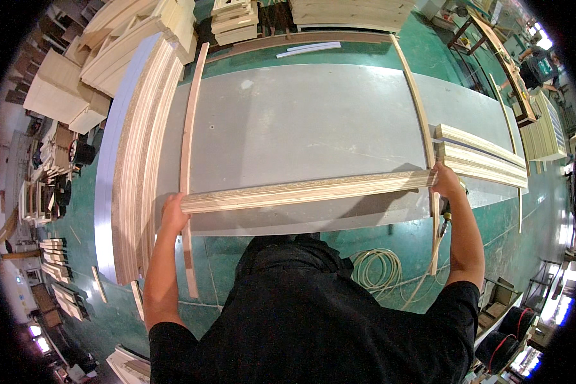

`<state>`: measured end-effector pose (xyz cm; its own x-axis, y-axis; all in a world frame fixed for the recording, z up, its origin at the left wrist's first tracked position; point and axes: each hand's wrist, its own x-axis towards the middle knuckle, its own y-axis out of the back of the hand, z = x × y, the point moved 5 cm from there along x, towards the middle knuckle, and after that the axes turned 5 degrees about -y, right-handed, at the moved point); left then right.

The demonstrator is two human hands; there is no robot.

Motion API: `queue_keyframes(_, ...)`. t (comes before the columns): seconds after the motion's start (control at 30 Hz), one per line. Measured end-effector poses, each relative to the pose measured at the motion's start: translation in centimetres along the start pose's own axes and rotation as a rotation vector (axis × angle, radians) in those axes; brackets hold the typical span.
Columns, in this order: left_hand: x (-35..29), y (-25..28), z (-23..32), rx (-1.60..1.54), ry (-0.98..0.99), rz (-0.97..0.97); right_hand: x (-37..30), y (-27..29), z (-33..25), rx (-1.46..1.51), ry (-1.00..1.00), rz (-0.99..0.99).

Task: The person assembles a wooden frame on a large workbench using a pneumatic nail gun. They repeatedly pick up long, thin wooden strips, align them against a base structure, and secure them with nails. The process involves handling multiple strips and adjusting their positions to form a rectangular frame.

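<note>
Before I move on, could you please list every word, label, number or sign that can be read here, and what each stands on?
None can be read.
Long layered wood piece held by the left hand and right hand: no lettering shows.
Grey sheet: no lettering shows.
Co-worker's dark top: any print is too small to read.

1. A wide grey tabletop (288, 137): a left strip (187, 128), a middle strip (415, 96) and a right strip (508, 121), all wooden, lie across it, overhanging its near edge.
2. The green floor (216, 262): a coiled pale hose (357, 265) lies there.
</note>
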<state>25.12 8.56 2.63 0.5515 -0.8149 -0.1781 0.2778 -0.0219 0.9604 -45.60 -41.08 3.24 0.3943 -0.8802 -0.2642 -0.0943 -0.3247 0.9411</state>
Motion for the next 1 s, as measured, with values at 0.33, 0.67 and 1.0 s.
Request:
queue_keyframes(0.33, 0.1, 0.1, 0.1, -0.013, 0.016, -0.017, -0.3, 0.2, -0.4, -0.036, -0.010, 0.021)
queue_keyframes(0.67, 0.3, -0.4, -0.8, -0.026, -0.048, -0.013, -0.7, 0.6, -1.6, -0.068, -0.048, -0.020)
queue_keyframes(1.0, 0.2, -1.2, -1.1, 0.003, -0.095, -0.002, -5.2, -0.6, 9.1, 0.130, -0.364, 0.410)
